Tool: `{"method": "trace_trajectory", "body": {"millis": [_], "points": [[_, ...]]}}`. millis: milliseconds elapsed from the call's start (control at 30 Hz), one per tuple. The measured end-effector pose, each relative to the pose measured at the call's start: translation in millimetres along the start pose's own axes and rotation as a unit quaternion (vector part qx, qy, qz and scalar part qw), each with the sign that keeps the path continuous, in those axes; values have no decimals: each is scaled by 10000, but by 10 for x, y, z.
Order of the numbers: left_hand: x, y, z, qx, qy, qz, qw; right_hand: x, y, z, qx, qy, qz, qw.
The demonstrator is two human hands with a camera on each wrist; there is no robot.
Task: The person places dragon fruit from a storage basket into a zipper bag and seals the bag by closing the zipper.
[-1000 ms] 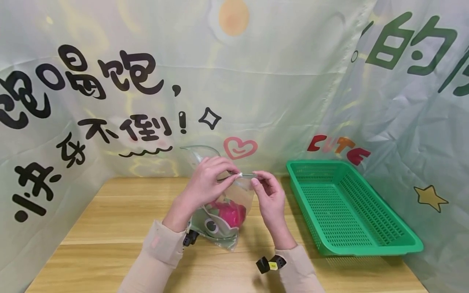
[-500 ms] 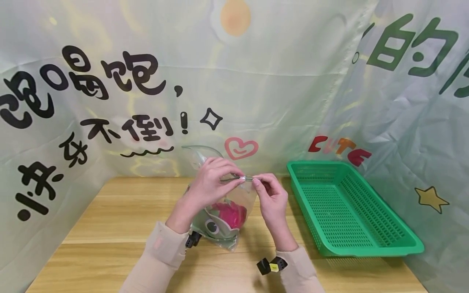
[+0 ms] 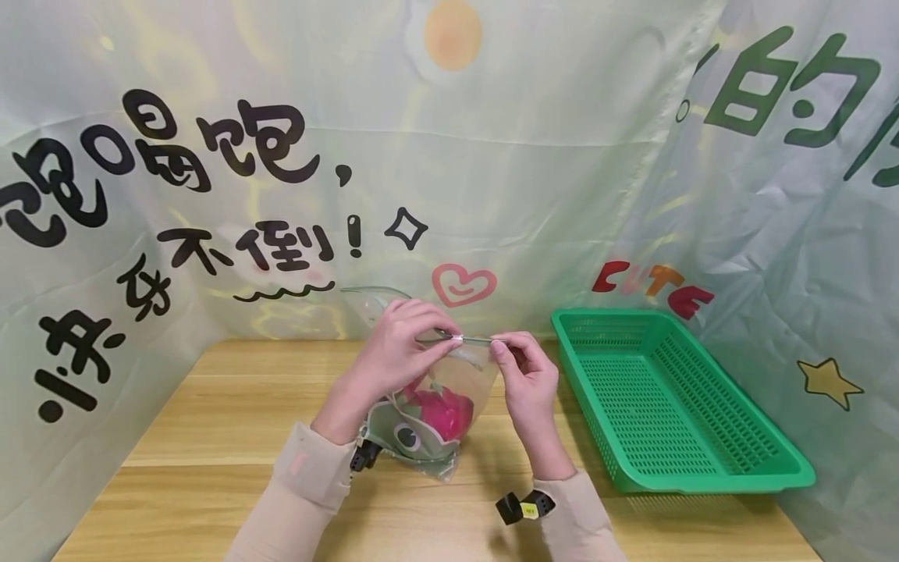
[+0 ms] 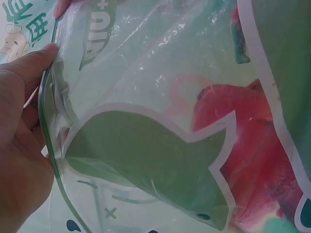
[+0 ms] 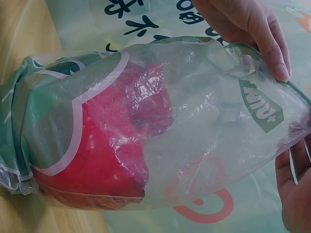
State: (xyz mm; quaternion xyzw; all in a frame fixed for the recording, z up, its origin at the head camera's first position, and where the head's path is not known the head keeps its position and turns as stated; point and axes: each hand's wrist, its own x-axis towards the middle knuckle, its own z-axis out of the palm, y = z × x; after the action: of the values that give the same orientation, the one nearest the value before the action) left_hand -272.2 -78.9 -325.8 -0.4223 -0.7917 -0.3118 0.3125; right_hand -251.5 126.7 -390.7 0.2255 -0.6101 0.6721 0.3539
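Observation:
A clear zip bag with green fish-like prints stands on the table between the hands. Through its film shows a pink-red dragon fruit with green tips, also visible in the right wrist view as a red dragon fruit. The left hand pinches the bag's green zip strip beside a small white slider. At the strip's right end, the right hand pinches it between thumb and fingers. In the left wrist view, the left hand lies along the zip strip; its grip there is partly hidden.
To the right stands a green perforated plastic basket on the wooden table. A printed cloth hangs behind and at both sides. Each wrist carries a small black camera, such as the right wrist camera.
The right hand has shifted slightly right along the zip strip, widening the gap to the left hand. The left hand and the slider moved slightly left in the last half second.

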Motion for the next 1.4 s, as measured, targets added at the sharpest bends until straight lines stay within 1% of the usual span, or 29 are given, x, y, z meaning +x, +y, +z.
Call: {"method": "trace_trajectory", "body": {"millis": [367,867,1167,1400], "points": [[-16,-32,-41,20,-8,-136,9999,20,-2,-26,-74,89,71,9999],[-32,-79,-90,147,62,-174,9997,40,11,-55,-138,128,-142,9997],[-52,-111,-134,210,81,-275,9994,48,30,-89,-153,192,-186,9995],[-67,-146,-161,317,166,-210,9991,59,26,-105,-137,270,-138,9994]]}}
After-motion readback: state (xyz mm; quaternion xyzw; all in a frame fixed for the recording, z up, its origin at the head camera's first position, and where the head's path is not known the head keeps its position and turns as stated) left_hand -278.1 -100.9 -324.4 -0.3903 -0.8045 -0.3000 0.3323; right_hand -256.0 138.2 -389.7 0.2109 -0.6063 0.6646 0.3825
